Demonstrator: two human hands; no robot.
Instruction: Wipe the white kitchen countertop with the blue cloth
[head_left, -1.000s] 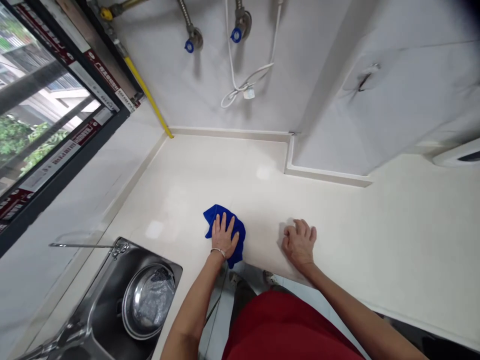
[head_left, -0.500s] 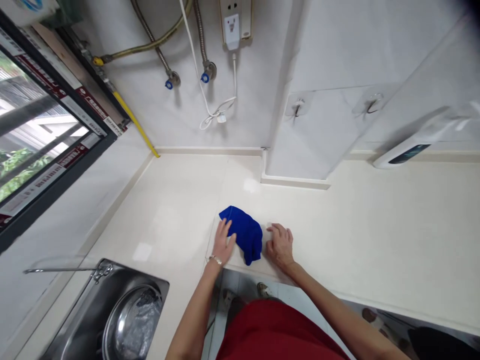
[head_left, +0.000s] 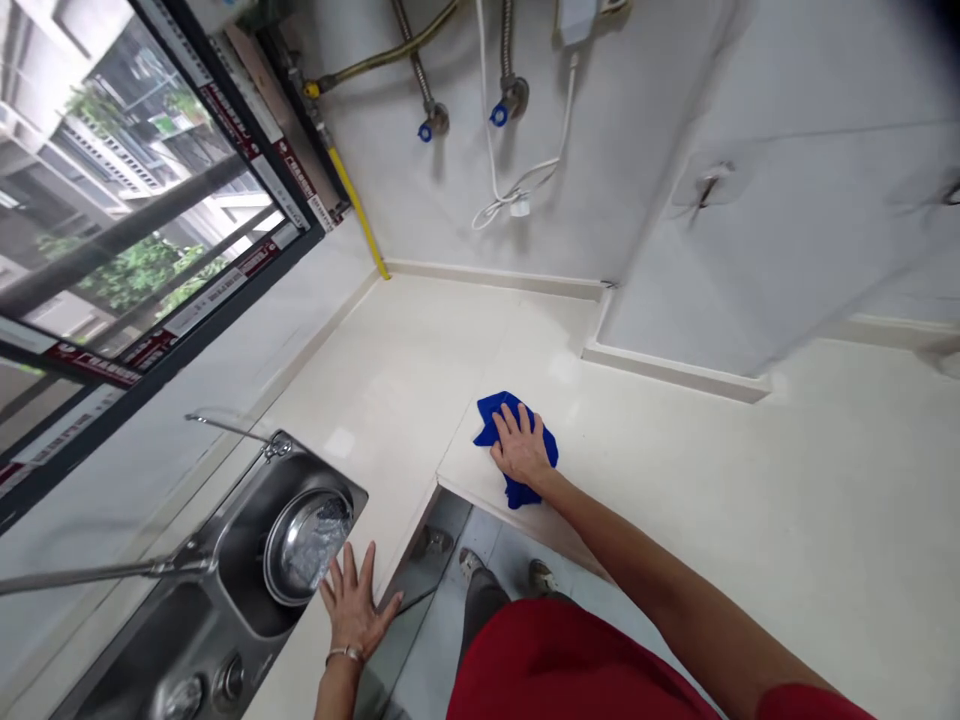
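Observation:
A blue cloth point(head_left: 491, 413) lies on the cream countertop point(head_left: 675, 480) near its inner corner edge. My right hand point(head_left: 519, 447) lies flat on top of the cloth, fingers spread and pressing it onto the counter. My left hand point(head_left: 354, 603) rests flat with its fingers spread on the counter's front edge, just right of the steel sink point(head_left: 225, 570). A bracelet circles my left wrist.
A round steel basin point(head_left: 309, 543) sits in the sink, with a tap point(head_left: 225, 428) arching over it. A window point(head_left: 112, 230) runs along the left. Pipes with blue valves point(head_left: 495, 113) and a white cable hang on the back wall. Floor shows below the counter's notch.
The cloth passed from under my left hand to under my right hand. My left hand moved down and left to the counter edge by the sink. The view swung left.

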